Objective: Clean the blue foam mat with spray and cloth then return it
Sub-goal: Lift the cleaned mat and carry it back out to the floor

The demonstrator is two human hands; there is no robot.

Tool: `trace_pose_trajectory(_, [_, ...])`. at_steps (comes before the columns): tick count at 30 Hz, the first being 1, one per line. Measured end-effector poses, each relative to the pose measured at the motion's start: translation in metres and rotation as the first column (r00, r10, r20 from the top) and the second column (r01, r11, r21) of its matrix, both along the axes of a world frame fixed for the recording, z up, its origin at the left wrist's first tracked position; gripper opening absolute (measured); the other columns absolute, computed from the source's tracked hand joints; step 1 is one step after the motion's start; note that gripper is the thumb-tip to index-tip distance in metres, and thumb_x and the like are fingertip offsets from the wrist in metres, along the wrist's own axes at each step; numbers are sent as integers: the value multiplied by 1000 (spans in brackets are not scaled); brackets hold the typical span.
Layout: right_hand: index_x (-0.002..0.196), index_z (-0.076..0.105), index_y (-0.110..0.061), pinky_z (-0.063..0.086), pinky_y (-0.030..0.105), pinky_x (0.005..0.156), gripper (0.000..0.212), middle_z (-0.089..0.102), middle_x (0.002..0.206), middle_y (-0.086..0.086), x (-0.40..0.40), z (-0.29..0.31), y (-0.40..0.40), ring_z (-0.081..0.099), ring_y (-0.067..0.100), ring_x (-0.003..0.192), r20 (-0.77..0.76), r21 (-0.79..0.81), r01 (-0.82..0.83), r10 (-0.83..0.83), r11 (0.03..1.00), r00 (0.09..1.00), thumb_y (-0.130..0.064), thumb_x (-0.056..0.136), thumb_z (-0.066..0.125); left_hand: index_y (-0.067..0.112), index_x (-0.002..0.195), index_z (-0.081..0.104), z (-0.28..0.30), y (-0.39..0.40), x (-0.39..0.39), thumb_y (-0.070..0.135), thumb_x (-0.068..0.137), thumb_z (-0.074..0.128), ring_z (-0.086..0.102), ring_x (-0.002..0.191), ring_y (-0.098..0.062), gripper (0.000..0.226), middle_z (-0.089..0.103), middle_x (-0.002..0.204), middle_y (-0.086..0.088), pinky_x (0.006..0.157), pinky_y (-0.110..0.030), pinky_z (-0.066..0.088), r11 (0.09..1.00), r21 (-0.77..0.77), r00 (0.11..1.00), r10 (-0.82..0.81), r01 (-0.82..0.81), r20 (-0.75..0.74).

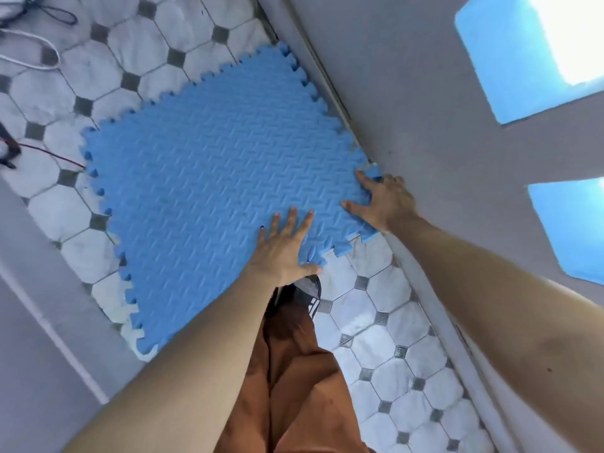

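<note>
Head: wall point(408, 93) beside mat point(212, 165), cables point(32, 57) nr.

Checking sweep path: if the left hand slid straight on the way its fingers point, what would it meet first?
Only more mat. The left hand lies flat on it, fingers pointing up the frame and slightly right; that line crosses bare foam to the far toothed edge, then probably the wall, though depth there is unclear.

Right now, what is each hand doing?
Left hand: open, fingers straight, pressing on the blue foam mat.
Right hand: open, fingers spread, pressing the mat's corner.
</note>
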State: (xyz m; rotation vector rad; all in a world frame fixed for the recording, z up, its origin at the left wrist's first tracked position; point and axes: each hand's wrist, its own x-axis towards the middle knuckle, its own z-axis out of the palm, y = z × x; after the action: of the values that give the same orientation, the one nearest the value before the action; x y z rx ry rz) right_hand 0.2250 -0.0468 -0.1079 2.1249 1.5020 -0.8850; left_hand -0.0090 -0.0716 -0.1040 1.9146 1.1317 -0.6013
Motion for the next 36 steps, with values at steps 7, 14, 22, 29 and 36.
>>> trace_pose_trajectory(7, [155,-5,-35,42,44,97,107,36,134,19,-7,-117,-17,34,36,126,-92,19,93,-91,995,992,-62,79,66,37,148,-18,-120,34,9,65,83,53,-15,145,-38,100,-26,157,-2,106,-72,10,981,21,967,194,-194,-167])
trace_pose_trajectory(14, [155,-1,-32,36,48,105,107,23,146,21,-5,-206,-20,30,40,133,-118,40,116,-111,992,987,-57,79,70,45,145,-21,-217,69,29,64,70,69,-22,142,-39,119,-34,154,-2,98,-79,13,989,103,973,127,-109,-194])
trace_pose_trajectory(22, [153,-18,-25,2,46,120,110,-23,161,-1,11,-249,-23,-13,27,150,-122,47,-146,151,988,981,-63,84,59,50,141,-25,-261,73,37,63,66,72,-33,137,-42,124,-42,149,-4,95,-81,1,983,173,982,91,-62,-166])
trace_pose_trajectory(29, [153,-19,-16,-2,42,122,107,-22,162,3,3,-243,-21,-16,26,150,-35,-16,-168,167,986,985,-63,88,52,47,143,-24,-257,81,32,63,67,72,-30,139,-39,123,-39,151,-1,99,-80,3,984,176,985,51,-22,-163])
trace_pose_trajectory(36, [154,-15,-14,-3,46,122,95,-18,163,4,-18,-131,-38,-15,25,150,-60,1,12,-12,1000,998,-65,93,39,34,146,-26,-133,85,27,74,74,55,-22,143,-37,116,-30,155,-3,108,-69,-2,964,217,979,-117,152,-168])
